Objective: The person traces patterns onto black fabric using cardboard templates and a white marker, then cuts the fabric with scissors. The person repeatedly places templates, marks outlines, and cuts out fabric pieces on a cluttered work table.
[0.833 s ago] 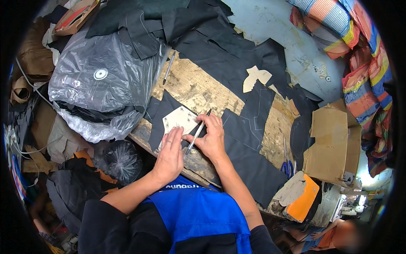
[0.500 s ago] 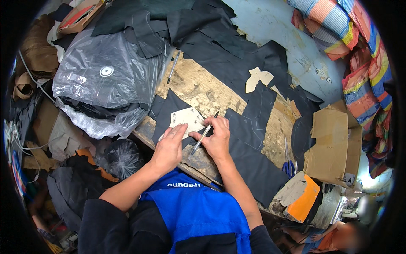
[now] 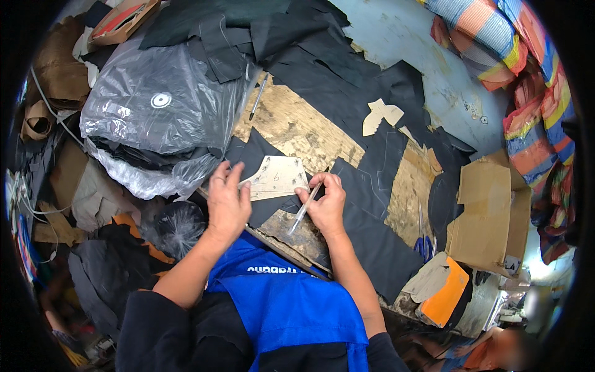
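My left hand (image 3: 227, 199) presses its fingers on the left edge of a pale cardboard pattern piece (image 3: 279, 177) that lies on black fabric (image 3: 365, 186) over a wooden work board (image 3: 297, 127). A clear pen (image 3: 305, 206) sits in my right hand (image 3: 325, 203), its tip at the pattern's lower right edge. Both hands lie close together at the near edge of the board.
A big clear plastic bag of dark material (image 3: 158, 118) lies left. Another pen (image 3: 257, 98) rests on the board. A second cardboard pattern (image 3: 381, 115) lies farther back. Scissors with blue handles (image 3: 423, 239), a cardboard box (image 3: 486, 217) and an orange piece (image 3: 447, 296) are right.
My left hand has shifted left to the pattern's left edge, and the right hand with the pen has moved down to the pattern's lower right side.
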A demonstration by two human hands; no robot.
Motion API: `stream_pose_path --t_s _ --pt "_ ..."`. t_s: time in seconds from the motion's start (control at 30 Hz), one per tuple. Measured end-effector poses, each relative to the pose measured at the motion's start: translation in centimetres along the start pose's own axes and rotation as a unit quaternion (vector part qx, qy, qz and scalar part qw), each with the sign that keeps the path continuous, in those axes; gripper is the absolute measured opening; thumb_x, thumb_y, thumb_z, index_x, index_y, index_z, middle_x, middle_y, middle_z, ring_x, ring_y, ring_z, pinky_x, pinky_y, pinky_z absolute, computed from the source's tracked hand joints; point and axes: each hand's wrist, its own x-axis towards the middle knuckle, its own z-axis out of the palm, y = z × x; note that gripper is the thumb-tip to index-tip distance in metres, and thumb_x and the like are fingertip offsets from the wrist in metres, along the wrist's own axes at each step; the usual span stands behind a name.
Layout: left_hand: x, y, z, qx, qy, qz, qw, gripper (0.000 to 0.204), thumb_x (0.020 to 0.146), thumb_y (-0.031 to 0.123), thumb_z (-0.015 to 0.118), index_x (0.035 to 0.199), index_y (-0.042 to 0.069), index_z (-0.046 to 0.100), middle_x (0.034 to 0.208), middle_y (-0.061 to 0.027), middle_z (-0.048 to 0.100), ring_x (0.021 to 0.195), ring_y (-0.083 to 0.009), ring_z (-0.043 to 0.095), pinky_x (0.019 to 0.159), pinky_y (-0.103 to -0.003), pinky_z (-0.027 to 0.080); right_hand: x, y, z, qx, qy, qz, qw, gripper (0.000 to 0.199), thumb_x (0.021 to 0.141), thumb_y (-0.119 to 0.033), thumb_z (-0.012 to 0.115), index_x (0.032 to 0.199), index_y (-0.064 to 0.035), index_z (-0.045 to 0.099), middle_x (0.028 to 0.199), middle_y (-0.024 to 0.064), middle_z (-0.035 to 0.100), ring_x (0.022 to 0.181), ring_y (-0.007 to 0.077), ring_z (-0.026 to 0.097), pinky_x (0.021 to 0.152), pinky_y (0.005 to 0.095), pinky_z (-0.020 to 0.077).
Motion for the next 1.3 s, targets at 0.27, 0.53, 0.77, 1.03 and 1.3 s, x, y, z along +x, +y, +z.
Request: stream_pose_path --t_s 0.27,0.53,0.77,1.03,1.3 --pt "2.2 0.3 -1.2 0.082 -0.069 -0.091 0.99 0.079 0.061 0.025 0.083 0.13 0.008 0.049 0.079 -0.0121 0.062 0.072 -0.0282 0.061 0.069 -0.036 0.049 -0.9 4.0 -5.4 0.269 0.195 0.108 0.937 0.022 0.079 0.006 0.066 0.089 -0.0042 0.05 0.075 0.0013 0.056 0.068 0.0062 0.053 0.063 0.0198 0.044" --pt "2.4 1.0 -0.2 0.005 -0.05 -0.079 0.996 0.069 0.066 0.013 0.078 0.129 0.008 0.05 0.097 -0.0212 0.064 0.09 -0.034 0.062 0.081 -0.038 0.047 -2.1 7.2 -13.0 -0.16 0.332 0.24 0.898 0.03 0.077 -0.018 0.073 0.09 -0.0007 0.052 0.074 0.0117 0.058 0.065 0.0248 0.058 0.063 0.0357 0.0463" --pt "2.4 0.5 1.6 -0.09 -0.006 -0.055 0.994 0.059 0.073 0.001 0.071 0.128 0.004 0.049 0.114 -0.0213 0.061 0.103 -0.0305 0.061 0.093 -0.036 0.044 1.0 5.9 -9.4 -0.367 0.229 0.242 0.869 0.036 0.077 -0.034 0.071 0.087 -0.0049 0.053 0.075 0.0165 0.061 0.072 0.0364 0.062 0.066 0.0456 0.0477" --pt "5.2 1.5 5.2 -0.107 0.038 0.018 0.993 0.063 0.076 0.0 0.068 0.133 -0.001 0.042 0.105 -0.0182 0.063 0.092 -0.0212 0.06 0.081 -0.029 0.046 4.8 10.7 -11.7 -0.401 0.258 0.191 0.858 0.018 0.08 -0.02 0.065 0.085 -0.0073 0.054 0.077 0.0129 0.06 0.075 0.0331 0.06 0.066 0.0455 0.0454" --pt "7.0 0.8 2.5 -0.537 -0.135 -0.151 0.819 0.02 0.09 0.003 0.057 0.106 -0.008 0.061 0.099 -0.011 0.066 0.083 -0.0123 0.062 0.076 -0.024 0.05 5.7 11.9 -12.8 -0.351 0.232 0.129 0.898 0.039 0.067 -0.037 0.078 0.089 -0.0079 0.064 0.09 0.0095 0.067 0.086 0.0294 0.056 0.076 0.042 0.045"
